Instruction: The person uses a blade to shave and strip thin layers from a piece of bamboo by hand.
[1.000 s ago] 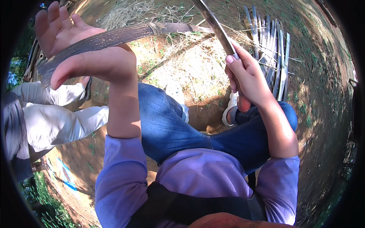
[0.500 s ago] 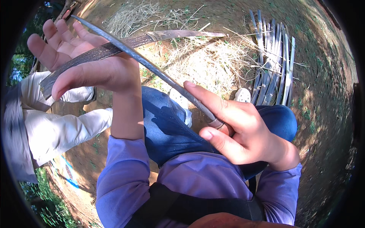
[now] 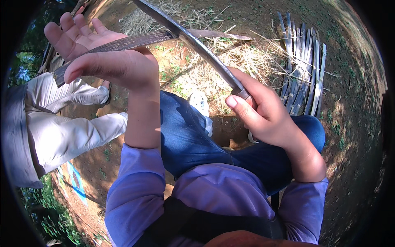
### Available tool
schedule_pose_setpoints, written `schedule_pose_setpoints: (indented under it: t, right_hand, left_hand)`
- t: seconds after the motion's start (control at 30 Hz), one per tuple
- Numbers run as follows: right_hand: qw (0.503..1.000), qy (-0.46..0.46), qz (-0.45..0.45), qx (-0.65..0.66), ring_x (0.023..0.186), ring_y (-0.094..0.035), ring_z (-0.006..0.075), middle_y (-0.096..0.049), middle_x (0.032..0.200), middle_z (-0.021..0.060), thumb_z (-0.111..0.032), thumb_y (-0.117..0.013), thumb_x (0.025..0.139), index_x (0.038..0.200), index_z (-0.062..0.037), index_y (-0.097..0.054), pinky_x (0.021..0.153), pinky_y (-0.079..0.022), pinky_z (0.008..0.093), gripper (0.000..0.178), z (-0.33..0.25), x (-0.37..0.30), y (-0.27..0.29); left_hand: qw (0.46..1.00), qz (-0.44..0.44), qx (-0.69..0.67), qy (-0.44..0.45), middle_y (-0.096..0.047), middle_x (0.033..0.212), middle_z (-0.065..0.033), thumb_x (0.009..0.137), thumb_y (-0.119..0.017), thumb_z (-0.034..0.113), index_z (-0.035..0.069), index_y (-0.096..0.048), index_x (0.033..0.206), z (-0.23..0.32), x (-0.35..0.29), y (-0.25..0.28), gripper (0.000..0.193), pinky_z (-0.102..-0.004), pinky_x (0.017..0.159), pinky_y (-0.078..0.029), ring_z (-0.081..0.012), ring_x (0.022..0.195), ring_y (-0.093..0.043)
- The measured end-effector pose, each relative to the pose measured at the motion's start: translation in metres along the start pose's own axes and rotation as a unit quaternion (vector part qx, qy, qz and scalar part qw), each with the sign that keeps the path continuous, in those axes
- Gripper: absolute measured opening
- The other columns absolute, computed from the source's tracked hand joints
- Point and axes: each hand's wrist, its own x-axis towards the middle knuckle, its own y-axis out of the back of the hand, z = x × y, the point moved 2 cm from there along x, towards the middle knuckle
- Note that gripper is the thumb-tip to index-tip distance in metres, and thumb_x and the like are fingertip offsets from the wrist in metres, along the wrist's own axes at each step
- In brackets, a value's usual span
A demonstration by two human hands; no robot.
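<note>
Closest in, purple sleeves and blue-jeaned knees [image 3: 193, 136] fill the six o'clock part of the view. At three o'clock the right hand [image 3: 267, 117] has its fingers wrapped tight around the handle of a long knife [image 3: 197, 45], thumb laid along the grip, and the blade slants up toward eleven o'clock. At ten o'clock the left hand [image 3: 103, 53] is raised palm up, fingers fanned wide at the far side, the thumb pressed down over a long flat bamboo strip [image 3: 135, 41] that lies across the palm. The blade crosses over that strip near twelve o'clock; whether it bites in, I cannot tell. The left forearm hides part of the ground behind it. At nine o'clock, another person's legs in pale trousers [image 3: 61, 131] sit just beside. Farther out, dry straw [image 3: 230, 61] covers the dirt, and at two o'clock lies a bundle of cut bamboo slats [image 3: 304, 61].
</note>
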Motion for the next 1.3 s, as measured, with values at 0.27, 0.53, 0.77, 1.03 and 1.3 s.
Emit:
schedule_pose_setpoints:
  t: [0.27,0.53,0.77,1.03,1.3]
  right_hand:
    - [0.976,0.145,-0.114,-0.116,0.058,-0.046,0.0132,-0.046,0.069,0.0032,0.004,-0.058,0.086,0.150,0.0023,-0.039,0.060,-0.044,0.0257,0.067,-0.033,-0.018,-0.013]
    - [0.962,-0.240,0.120,-0.053,0.055,-0.046,0.0060,-0.047,0.077,-0.0018,-0.013,-0.050,0.100,0.158,-0.0149,-0.025,0.050,-0.045,0.0240,0.064,0.128,0.013,0.066]
    - [0.983,-0.139,0.076,0.089,0.055,-0.053,0.0052,-0.050,0.070,-0.0025,-0.011,-0.053,0.101,0.158,-0.0116,-0.023,0.053,-0.048,0.0235,0.065,0.051,0.007,0.023]
    - [0.983,0.149,-0.110,0.014,0.060,-0.044,0.0101,-0.043,0.068,0.0000,-0.001,-0.057,0.092,0.152,0.0084,-0.024,0.058,-0.041,0.0261,0.069,-0.024,-0.007,-0.010]
    - [0.934,-0.331,0.131,-0.031,0.051,-0.045,0.0045,-0.047,0.070,-0.0042,-0.015,-0.055,0.099,0.156,-0.0109,-0.029,0.043,-0.042,0.0249,0.062,0.102,0.021,0.068]
  left_hand:
    - [0.999,0.046,-0.005,0.021,-0.043,0.134,-0.0102,0.082,-0.017,0.090,0.011,-0.018,0.155,-0.004,0.001,0.013,0.107,-0.0493,0.115,-0.024,-0.0232,0.124,-0.042]
    - [0.999,-0.005,-0.017,-0.046,-0.033,0.144,-0.0165,0.081,-0.019,0.091,0.016,-0.015,0.154,-0.001,0.004,0.003,0.105,-0.0595,0.119,-0.012,-0.0347,0.136,-0.033]
    - [0.999,0.018,0.002,-0.027,-0.038,0.134,-0.0147,0.082,-0.018,0.090,0.009,-0.018,0.152,0.001,0.009,-0.001,0.107,-0.0485,0.113,-0.026,-0.0265,0.119,-0.042]
    - [0.997,0.062,-0.011,-0.038,-0.045,0.133,-0.0169,0.085,-0.023,0.086,0.015,-0.030,0.148,-0.005,0.007,0.001,0.095,-0.0535,0.114,-0.028,-0.0321,0.123,-0.044]
    - [0.996,0.082,-0.019,-0.021,-0.042,0.133,-0.0143,0.077,-0.015,0.095,0.013,-0.028,0.145,-0.002,0.005,-0.011,0.107,-0.0561,0.115,-0.019,-0.0308,0.122,-0.041]
